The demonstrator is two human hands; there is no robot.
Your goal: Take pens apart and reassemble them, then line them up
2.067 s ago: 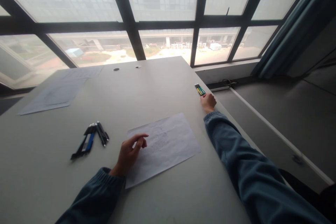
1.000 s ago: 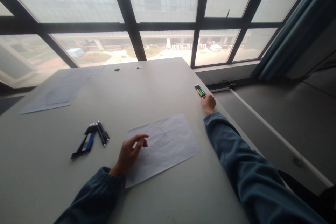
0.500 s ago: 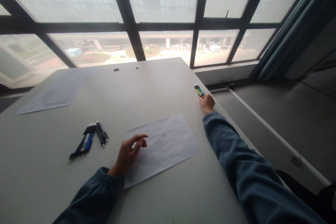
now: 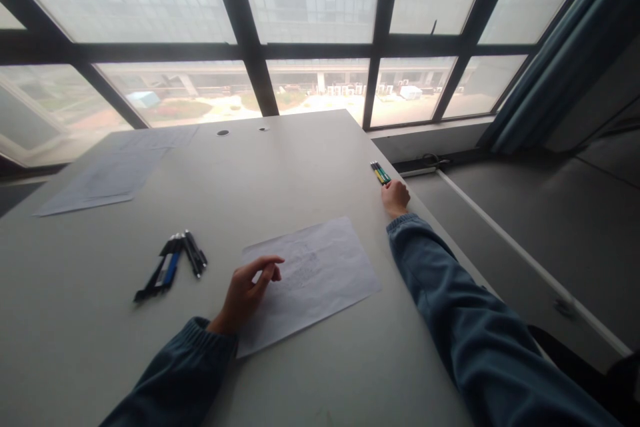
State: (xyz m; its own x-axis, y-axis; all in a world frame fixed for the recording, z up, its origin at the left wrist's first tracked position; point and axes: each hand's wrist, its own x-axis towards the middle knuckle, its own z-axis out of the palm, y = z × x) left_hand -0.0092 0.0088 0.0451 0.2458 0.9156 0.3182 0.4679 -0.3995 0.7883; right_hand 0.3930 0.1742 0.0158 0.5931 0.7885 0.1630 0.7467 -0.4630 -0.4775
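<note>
My left hand [image 4: 254, 287] hovers over or rests on the left part of a white sheet of paper [image 4: 335, 280]; I cannot tell whether it touches. Its index finger is stretched out, the other fingers curl loosely, and nothing shows between them. Faint pencil-like marks cover the middle of the sheet. At the table's right edge my right hand [image 4: 396, 197] is closed, its fingertips at the near end of a small row of green and yellow pens [image 4: 381, 173]. Part of its grip is hidden behind the hand.
Several black and blue pens [image 4: 169, 265] lie to the left of the paper on the white table [image 4: 280, 187]. More sheets [image 4: 107, 170] are at the far left. Two cable holes [image 4: 223, 133] sit near the back edge. Beyond stand windows [image 4: 310, 50] and a curtain [image 4: 545, 53].
</note>
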